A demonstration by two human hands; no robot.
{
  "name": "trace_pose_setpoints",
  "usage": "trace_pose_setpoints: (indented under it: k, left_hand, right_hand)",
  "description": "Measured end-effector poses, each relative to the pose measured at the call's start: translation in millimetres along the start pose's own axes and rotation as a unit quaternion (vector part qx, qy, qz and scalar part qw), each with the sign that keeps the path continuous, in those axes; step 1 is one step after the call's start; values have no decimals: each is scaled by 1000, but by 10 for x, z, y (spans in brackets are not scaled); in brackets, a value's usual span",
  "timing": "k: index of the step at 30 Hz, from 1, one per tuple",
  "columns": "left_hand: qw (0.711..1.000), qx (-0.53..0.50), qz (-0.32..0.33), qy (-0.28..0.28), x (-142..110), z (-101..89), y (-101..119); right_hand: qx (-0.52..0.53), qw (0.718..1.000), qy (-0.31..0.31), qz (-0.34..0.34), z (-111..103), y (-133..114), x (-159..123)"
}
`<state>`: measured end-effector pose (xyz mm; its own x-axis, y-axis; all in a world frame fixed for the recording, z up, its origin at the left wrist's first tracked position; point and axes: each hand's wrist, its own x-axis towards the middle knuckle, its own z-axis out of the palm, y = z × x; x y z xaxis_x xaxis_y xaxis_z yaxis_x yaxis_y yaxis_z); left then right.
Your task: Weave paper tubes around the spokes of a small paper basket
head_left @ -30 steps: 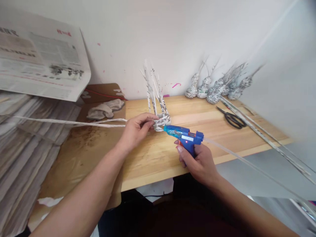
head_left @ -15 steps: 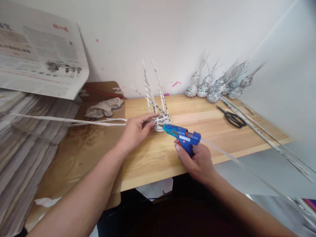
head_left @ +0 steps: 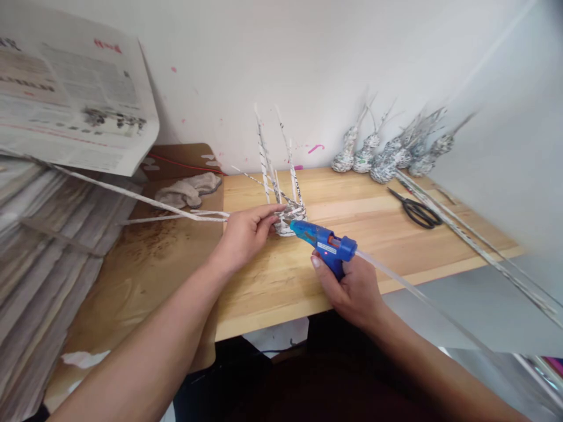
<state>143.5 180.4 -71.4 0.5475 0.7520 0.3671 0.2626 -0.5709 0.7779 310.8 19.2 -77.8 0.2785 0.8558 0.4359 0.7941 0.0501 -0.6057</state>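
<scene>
A small round piece woven from rolled newspaper strips point(head_left: 294, 218) rests on the wooden table, with several strips standing up from it. My left hand point(head_left: 250, 231) pinches its left side between thumb and fingers. From that hand, long paper strips point(head_left: 145, 196) stretch out to the left. My right hand point(head_left: 352, 287) is wrapped round the handle of a blue hot glue gun point(head_left: 328, 245). The gun's nozzle is close against the woven wall; whether it touches, I cannot tell. A long translucent glue stick point(head_left: 409, 287) sticks out of the gun's back.
Several gourd-shaped woven paper pieces point(head_left: 387, 161) stand at the back right. Black-handled scissors point(head_left: 417, 214) and long paper strips point(head_left: 479, 252) lie nearby. Grey gloves point(head_left: 187, 190) are on brown cardboard point(head_left: 176, 281) at left, beside a tall newspaper stack point(head_left: 57, 264).
One long paper strip at the left has swung upward at its far end. The woven piece has shifted slightly right, and the glue gun has hardly moved.
</scene>
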Motion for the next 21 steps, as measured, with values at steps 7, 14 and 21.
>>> trace_pose_setpoints:
  k: [7,14,21]
  left_hand:
    - [1000,-3,5,-3,-7,8,-19]
    - [1000,-26,3,-11,-19,16,-44]
    - [999,-40,7,-27,-26,-7,-27]
  right_hand:
    - [-38,999,-11,-12,-7,21,-20]
    - [-64,998,-22,-15,-11,22,-13]
    - [-90,995,-21,-21,-40,-7,-14]
